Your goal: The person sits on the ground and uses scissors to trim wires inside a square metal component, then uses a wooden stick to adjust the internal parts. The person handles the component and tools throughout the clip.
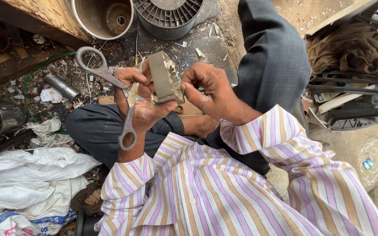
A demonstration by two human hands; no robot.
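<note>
Head view: left hand (138,102) fingers grip two ring spanners (103,72) and the grey bracket (166,78); right hand (206,89) fingers pinch its edge.

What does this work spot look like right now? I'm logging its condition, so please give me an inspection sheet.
Surface: dirt floor strewn with metal scraps and chips.
Job's things: a grey-beige metal block held up between both hands; two ring spanners in the left hand.
Clutter: metal pot, ribbed round part, small metal cylinder, crumpled white sacks.
Grippers: left hand grips the spanners and steadies the block; right hand pinches the block's edge.
Cables: green wire looping over the floor, red wire near the pot.
Surroundings: brown cloth on a dark frame at right.
</note>
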